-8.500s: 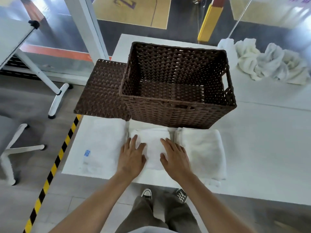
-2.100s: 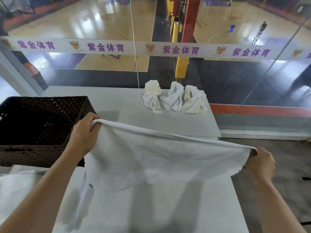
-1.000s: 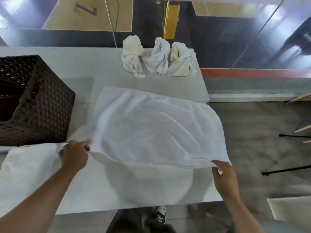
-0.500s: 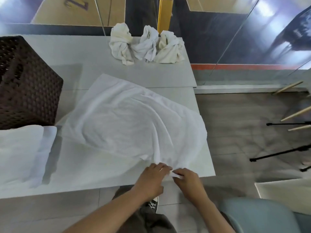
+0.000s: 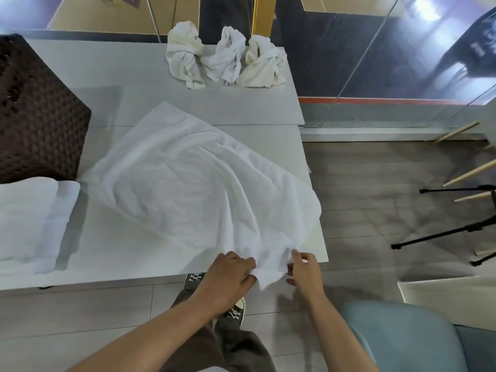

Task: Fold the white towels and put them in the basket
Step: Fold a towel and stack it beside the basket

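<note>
A large white terry towel (image 5: 204, 189) lies spread and wrinkled, set at a slant, across the right part of the pale grey table (image 5: 128, 253), with its near corner drawn over the table's front edge. The left hand (image 5: 228, 275) has its fingers curled round that hanging corner, bunching the cloth. The right hand (image 5: 304, 269), just beside it, holds the same corner's other edge between thumb and bent fingers, so the corner droops between the two hands. At the table's left stands a dark brown woven basket (image 5: 37, 116), only its right wall in view. A folded white towel (image 5: 29, 218) lies in front of it, close to the spread towel's left corner. At the far edge of the table three crumpled white towels (image 5: 222, 60) sit in a row, touching one another. On the floor to the right are a pale blue chair seat (image 5: 402, 339) and thin black tripod legs (image 5: 442, 234).
</note>
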`<act>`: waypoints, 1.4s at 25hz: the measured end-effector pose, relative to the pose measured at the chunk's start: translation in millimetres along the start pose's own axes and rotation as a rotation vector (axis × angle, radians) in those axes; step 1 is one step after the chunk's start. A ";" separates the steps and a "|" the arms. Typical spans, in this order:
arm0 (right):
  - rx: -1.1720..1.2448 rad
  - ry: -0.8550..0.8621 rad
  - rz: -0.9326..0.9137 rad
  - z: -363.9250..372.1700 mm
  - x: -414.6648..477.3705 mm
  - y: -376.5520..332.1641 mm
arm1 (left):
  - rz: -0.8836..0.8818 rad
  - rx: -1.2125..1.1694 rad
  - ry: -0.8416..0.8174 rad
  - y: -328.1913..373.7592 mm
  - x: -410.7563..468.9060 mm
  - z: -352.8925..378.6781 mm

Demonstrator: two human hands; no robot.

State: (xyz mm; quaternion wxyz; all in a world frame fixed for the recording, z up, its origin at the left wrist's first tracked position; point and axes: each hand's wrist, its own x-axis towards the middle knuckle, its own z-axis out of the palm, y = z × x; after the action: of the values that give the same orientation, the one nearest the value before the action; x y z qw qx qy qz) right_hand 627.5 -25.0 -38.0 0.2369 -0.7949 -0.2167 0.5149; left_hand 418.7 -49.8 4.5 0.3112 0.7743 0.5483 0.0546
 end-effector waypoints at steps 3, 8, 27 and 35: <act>0.385 -0.069 0.257 -3.1 21.5 -10.2 | 0.007 -0.098 -0.080 11.0 -13.2 -23.5; 0.551 0.115 0.286 -13.6 45.0 -29.2 | -0.026 -0.207 -0.190 21.5 -34.0 -56.5; 0.511 0.009 -0.102 24.9 42.1 -218.2 | -0.420 -0.806 0.347 -45.5 -80.3 -151.6; 0.341 -0.255 -0.422 171.1 12.7 -327.3 | -0.616 -0.864 0.675 -153.8 -85.0 -201.7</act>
State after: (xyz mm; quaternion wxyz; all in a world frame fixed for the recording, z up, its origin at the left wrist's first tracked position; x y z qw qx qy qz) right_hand 441.8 268.6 88.0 0.4399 -0.6100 -0.3153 0.5788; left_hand 174.0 -8.3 104.5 0.4072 0.3253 0.7425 0.4207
